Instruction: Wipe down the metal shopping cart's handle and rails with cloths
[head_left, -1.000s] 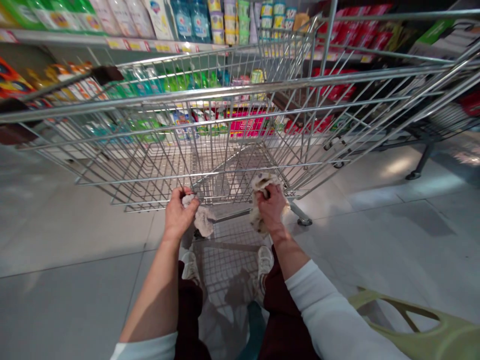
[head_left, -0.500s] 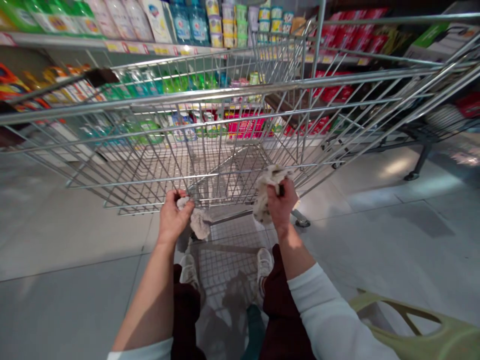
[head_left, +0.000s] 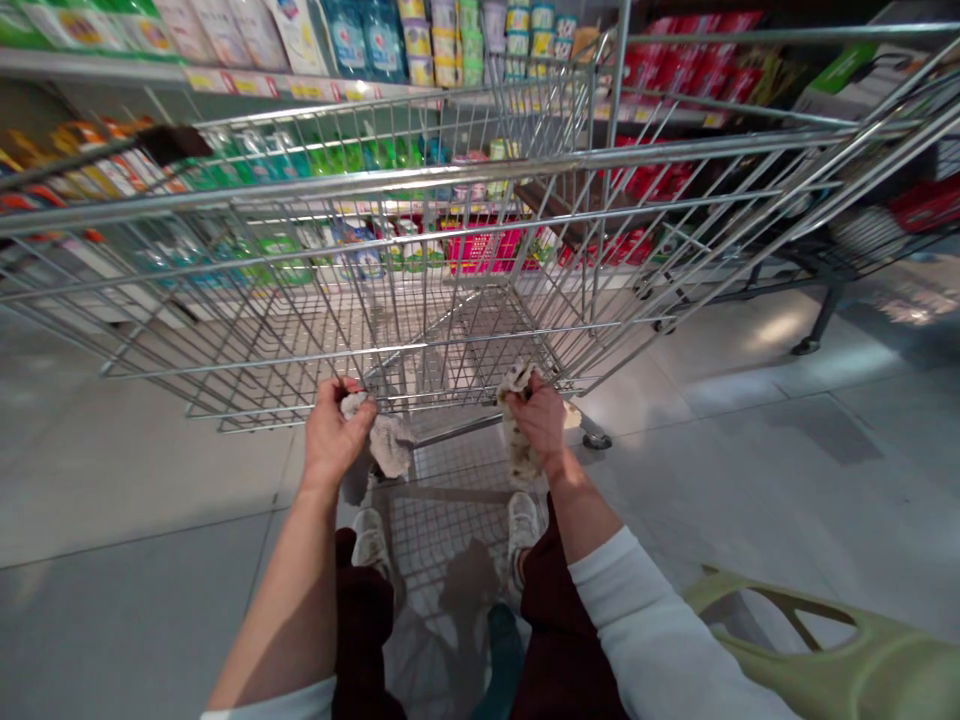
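Note:
A metal wire shopping cart [head_left: 420, 180] stands in front of me, seen from low down. My left hand [head_left: 330, 435] is closed on a crumpled grey-white rag [head_left: 386, 440] pressed against the cart's lower horizontal wire. My right hand [head_left: 536, 420] grips a second rag [head_left: 516, 445] on the same low edge of the basket, further right. The rag under each hand hangs down a little below the wire. My legs in dark trousers and my pale shoes [head_left: 371, 535] show beneath the cart's lower rack.
Store shelves [head_left: 247, 85] with bottles and packets run behind the cart. Red packages [head_left: 675, 60] fill shelves at the back right. A pale green plastic chair [head_left: 840, 650] sits at the lower right. A cart wheel [head_left: 596, 440] rests on the grey tiled floor [head_left: 112, 520].
My right hand with its rag moved up and to the right along the cart's wires, then came back down to the lower wire. My left hand stayed almost in place.

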